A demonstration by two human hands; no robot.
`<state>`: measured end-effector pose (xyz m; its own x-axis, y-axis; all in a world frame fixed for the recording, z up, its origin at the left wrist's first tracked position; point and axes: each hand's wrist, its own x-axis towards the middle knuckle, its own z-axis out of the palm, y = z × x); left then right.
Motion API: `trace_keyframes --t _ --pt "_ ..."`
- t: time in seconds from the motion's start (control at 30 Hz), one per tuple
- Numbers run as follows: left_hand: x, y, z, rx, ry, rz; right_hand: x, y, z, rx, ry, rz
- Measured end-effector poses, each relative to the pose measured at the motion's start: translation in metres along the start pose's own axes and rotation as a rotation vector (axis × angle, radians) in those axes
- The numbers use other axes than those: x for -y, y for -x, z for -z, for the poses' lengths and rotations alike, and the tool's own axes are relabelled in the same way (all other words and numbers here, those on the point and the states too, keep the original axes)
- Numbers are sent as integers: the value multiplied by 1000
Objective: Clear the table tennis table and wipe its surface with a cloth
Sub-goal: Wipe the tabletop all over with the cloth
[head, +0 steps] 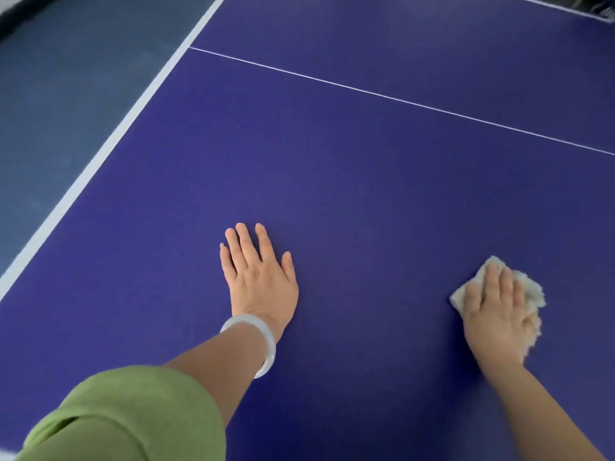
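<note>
The blue table tennis table (pixel 366 181) fills most of the view, with a thin white centre line running across it. My left hand (pixel 258 272) lies flat on the surface, fingers straight and slightly spread, a pale bangle on its wrist. My right hand (pixel 499 307) presses a crumpled cream cloth (pixel 532 291) onto the table at the lower right, fingers straight on top of it. Parts of the cloth stick out ahead of and to the right of the fingers.
The table's white left edge band (pixel 109 141) runs diagonally from the top centre to the lower left. Beyond it lies grey-blue floor (pixel 66 78). A dark object shows at the top right corner (pixel 595 8), past the far white line.
</note>
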<state>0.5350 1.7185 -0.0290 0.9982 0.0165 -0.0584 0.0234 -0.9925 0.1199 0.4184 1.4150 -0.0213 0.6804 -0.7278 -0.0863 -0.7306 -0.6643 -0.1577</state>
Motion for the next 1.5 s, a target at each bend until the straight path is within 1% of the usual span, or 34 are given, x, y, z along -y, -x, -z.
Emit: trace_keyframes --t 0.03,0.07,0.1,0.13,0.17,0.2,0.27,0.33,0.37,0.4,0.43,0.47,0.5,0.53,0.57,0.6,0.63,0.67,0.7,0.73,0.83,0.87,0.9,1.0,1.1,1.13,1.2,1.27,1.33,1.4,1.43,1.5 --pt "0 0 0 3 -3 0 4 16 -1 -2 -26 -116" --pt "0 1 0 6 -4 -2 15 32 -4 0 -40 -181" --pt "0 1 1 8 -4 -5 32 48 -9 9 -44 -195" --pt "1 1 1 8 0 -5 55 63 -14 28 -38 -154" --pt "1 1 1 8 5 -5 80 77 -21 46 -24 -57" --pt "2 0 1 9 13 -5 104 90 -28 57 1 85" --pt "3 1 2 9 30 -18 141 115 -38 65 60 415" --pt "5 1 1 4 42 -35 144 131 -42 73 68 664" --pt "6 1 1 4 48 -35 131 133 -41 79 73 744" --pt "6 1 1 3 54 -35 111 132 -37 83 89 773" --pt "7 1 0 2 58 -34 87 128 -33 79 110 737" --pt "6 1 0 2 59 -34 58 122 -29 56 117 632" --pt "6 1 0 7 58 -35 29 113 -23 41 107 461" --pt "5 2 0 13 56 -35 1 105 -17 38 84 248" --pt "5 2 0 18 52 -35 -21 100 -10 48 47 41" --pt "4 2 0 18 47 -36 -34 98 -5 52 4 -124" --pt "4 2 1 17 42 -37 -37 101 -3 49 -14 -228" --pt "4 2 1 17 39 -37 -29 108 -5 26 -2 -266" --pt "4 2 2 16 39 -35 -11 119 -9 4 25 -232" --pt "3 2 3 12 40 -34 14 133 -13 -7 44 -143" --pt "4 3 6 18 64 -28 92 175 -32 40 73 234" --pt "4 3 8 25 84 -31 108 184 -39 52 87 325" --pt "5 4 9 31 114 -40 119 188 -42 62 86 367" --pt "15 4 17 64 270 -99 123 184 -44 61 102 390" --pt "52 10 28 138 497 -252 117 181 -43 69 112 434" --pt "71 17 31 141 518 -303 117 181 -44 64 114 440" --pt "114 33 34 88 416 -353 116 183 -44 51 124 451" --pt "156 44 35 26 263 -308 116 184 -42 47 135 449" --pt "188 46 36 -20 176 -190 124 189 -39 51 118 394" --pt "205 44 35 -34 134 -73 143 205 -40 30 67 343" --pt "207 43 34 -33 115 -42 155 218 -42 25 52 389" --pt "207 44 30 -38 88 -27 176 249 -50 47 64 638"
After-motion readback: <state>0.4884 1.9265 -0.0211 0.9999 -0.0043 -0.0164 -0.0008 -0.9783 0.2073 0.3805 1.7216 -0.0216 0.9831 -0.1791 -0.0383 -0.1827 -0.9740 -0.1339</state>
